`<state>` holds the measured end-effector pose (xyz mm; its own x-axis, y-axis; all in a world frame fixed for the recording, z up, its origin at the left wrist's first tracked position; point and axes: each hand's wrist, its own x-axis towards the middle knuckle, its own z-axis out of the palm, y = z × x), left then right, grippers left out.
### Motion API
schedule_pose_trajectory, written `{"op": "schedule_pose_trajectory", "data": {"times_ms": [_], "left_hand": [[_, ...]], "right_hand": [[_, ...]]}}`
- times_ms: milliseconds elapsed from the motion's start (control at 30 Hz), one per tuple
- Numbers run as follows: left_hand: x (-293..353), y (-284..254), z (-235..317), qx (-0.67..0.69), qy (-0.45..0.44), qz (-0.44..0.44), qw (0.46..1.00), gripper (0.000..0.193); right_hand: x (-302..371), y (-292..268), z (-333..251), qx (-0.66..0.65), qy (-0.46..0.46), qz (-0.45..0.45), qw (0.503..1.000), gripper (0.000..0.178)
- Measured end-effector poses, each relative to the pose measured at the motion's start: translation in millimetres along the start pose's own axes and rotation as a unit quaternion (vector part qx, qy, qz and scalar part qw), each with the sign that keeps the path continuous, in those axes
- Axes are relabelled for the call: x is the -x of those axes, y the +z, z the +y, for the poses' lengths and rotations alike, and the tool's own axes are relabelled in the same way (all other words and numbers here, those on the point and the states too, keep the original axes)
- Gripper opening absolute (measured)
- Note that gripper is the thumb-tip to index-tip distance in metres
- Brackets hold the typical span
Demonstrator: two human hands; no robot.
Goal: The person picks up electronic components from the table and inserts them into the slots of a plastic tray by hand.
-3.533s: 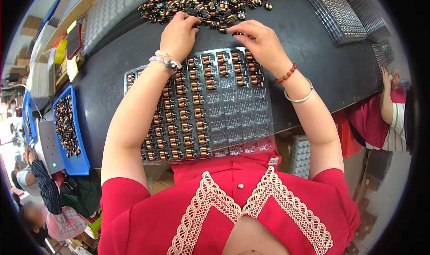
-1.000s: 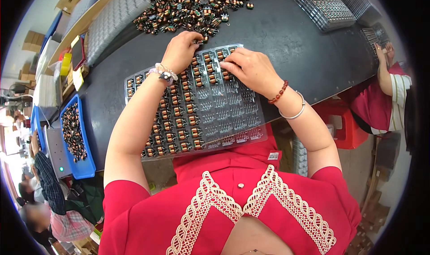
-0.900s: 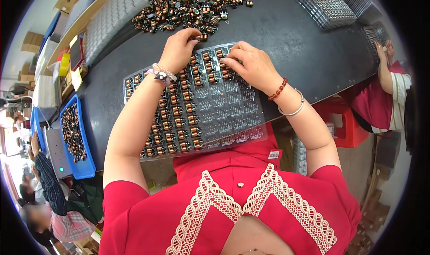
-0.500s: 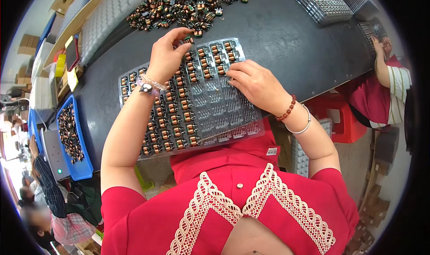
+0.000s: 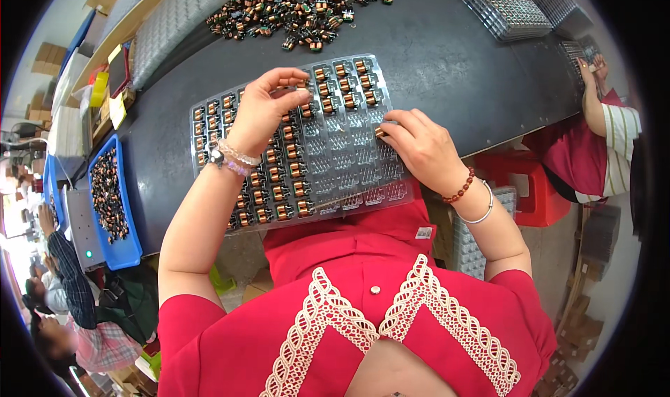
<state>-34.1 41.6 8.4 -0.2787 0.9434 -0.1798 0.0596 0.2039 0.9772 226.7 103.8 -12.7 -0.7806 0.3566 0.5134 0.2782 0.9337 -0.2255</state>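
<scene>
A clear plastic tray [image 5: 344, 161] lies before me with rows of small copper-wound coils [image 5: 295, 169] in its pockets. The left part is filled; several pockets at the lower right hold none. My left hand [image 5: 269, 111] is over the upper middle of the tray, thumb and fingers pinched round a coil [image 5: 302, 86] that they partly cover. At the tray's right edge, my right hand [image 5: 420, 147] pinches another coil [image 5: 380, 130], of which only a copper end shows beside the fingertips.
A heap of loose coils [image 5: 293, 10] covers the far side of the dark table [image 5: 447, 83]. Stacked clear trays [image 5: 499, 10] stand at the far right. On the left is a blue bin [image 5: 125, 254] of small parts. Another person's hands [image 5: 592, 69] work at the right.
My left hand has come from the heap's near edge back over the tray with a coil. My right hand has shifted right and nearer me. The tray appears slightly lower and farther right.
</scene>
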Motion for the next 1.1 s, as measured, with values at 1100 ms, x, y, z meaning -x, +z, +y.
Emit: {"op": "schedule_pose_trajectory", "data": {"times_ms": [1100], "left_hand": [[-24.7, -8.9, -13.4, -0.425, 0.313, -0.016, 0.849, 0.02]], "right_hand": [[-18.4, 14.7, 36.1, -0.127, 0.015, -0.011, 0.992, 0.01]]}}
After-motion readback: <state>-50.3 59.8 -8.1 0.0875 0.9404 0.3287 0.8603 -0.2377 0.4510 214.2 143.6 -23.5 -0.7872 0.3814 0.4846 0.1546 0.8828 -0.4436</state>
